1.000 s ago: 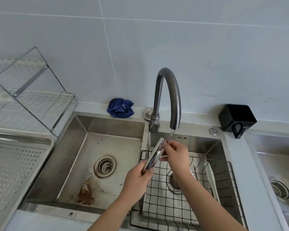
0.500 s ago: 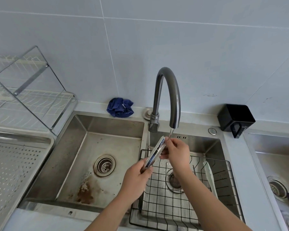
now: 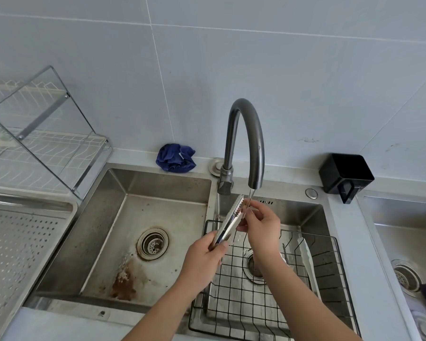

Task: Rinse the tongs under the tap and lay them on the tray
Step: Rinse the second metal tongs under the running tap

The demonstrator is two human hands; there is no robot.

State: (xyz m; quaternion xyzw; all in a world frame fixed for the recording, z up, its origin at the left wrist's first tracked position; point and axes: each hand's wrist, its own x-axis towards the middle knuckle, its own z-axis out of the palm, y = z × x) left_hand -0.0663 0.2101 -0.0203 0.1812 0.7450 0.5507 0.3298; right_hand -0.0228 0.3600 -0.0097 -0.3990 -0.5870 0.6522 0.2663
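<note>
Shiny metal tongs (image 3: 228,221) slant up towards the spout of the dark curved tap (image 3: 246,134), where a thin stream of water runs. My left hand (image 3: 203,260) grips the tongs at their lower handle end. My right hand (image 3: 262,226) pinches the toothed upper tips, right in the stream. Both hands are over the right sink basin. The perforated metal tray (image 3: 17,244) lies at the far left of the counter.
A black wire rack (image 3: 305,286) sits in the right basin with a white utensil (image 3: 308,262) on it. The left basin (image 3: 123,237) has a rust stain. A blue cloth (image 3: 176,157) and a black box (image 3: 346,174) sit on the back ledge. A dish rack (image 3: 35,143) stands back left.
The tongs have turned slightly in my hands and their tips stay under the running water. My right fingers have shifted along the tips. Both hands remain over the right basin.
</note>
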